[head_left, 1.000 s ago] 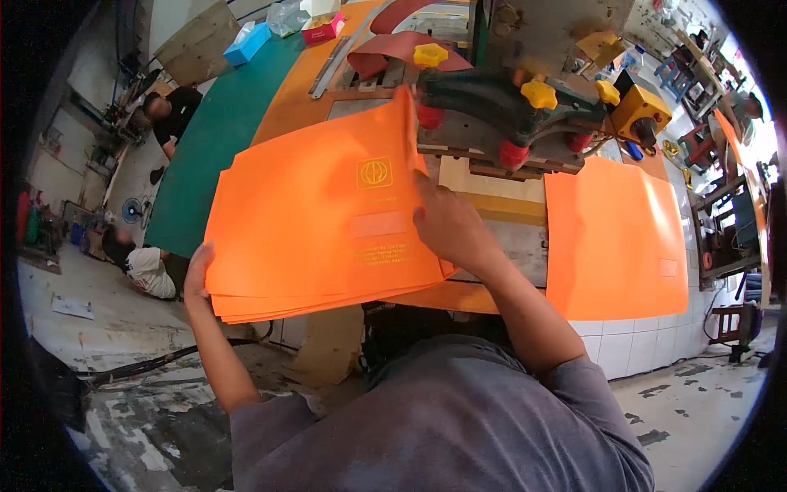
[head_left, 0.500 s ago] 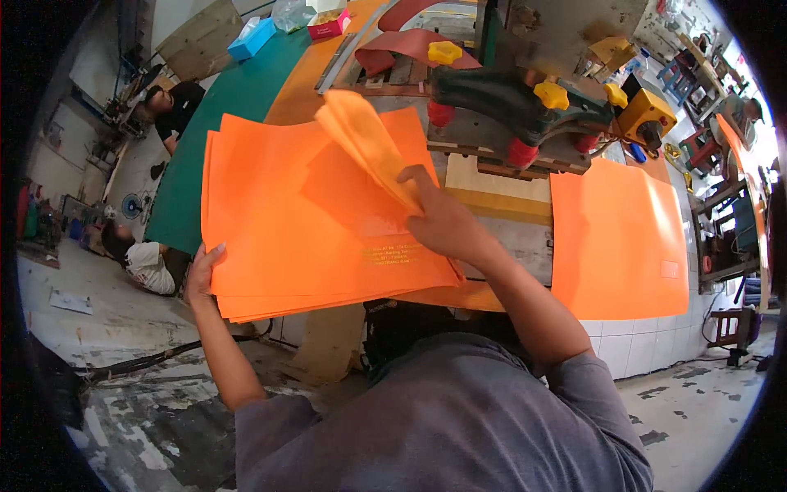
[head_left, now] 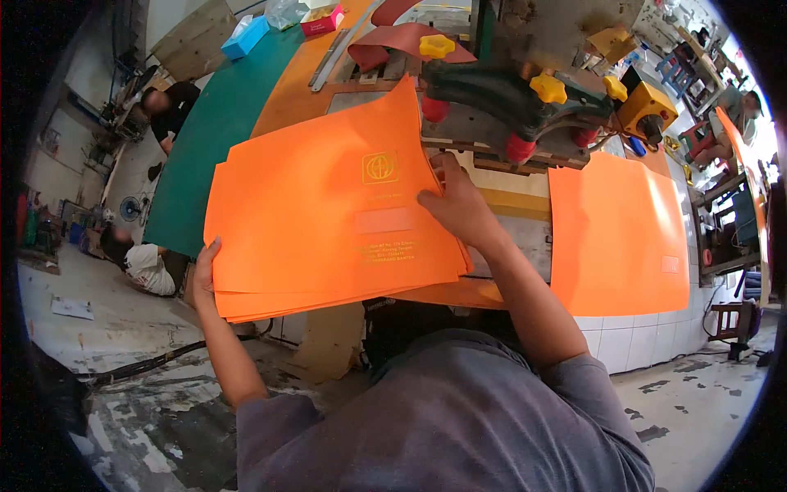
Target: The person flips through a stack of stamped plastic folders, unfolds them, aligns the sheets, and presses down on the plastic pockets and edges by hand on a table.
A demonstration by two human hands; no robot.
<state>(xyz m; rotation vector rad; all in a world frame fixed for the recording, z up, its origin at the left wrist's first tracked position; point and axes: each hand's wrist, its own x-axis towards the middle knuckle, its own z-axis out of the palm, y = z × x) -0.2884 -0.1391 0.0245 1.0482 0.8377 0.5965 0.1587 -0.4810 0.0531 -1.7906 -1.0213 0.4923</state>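
Here, orange sheets point(head_left: 295, 213) edge-held by left hand point(head_left: 205, 275) and right hand point(head_left: 459, 205), near machine point(head_left: 484, 92).

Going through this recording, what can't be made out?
All in the head view:
Left hand: most fingers hidden under the stack of thin, rectangular orange sheets.
Sheet count: edges overlap too closely.
Curled dull-red strip: far end cut off by the upper edge.

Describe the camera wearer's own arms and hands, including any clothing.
The shirt is dark grey and short-sleeved; its sleeves look plain. Both forearms are bare. Neither the left hand nor the right hand is gloved, and no watch or bracelet shows.
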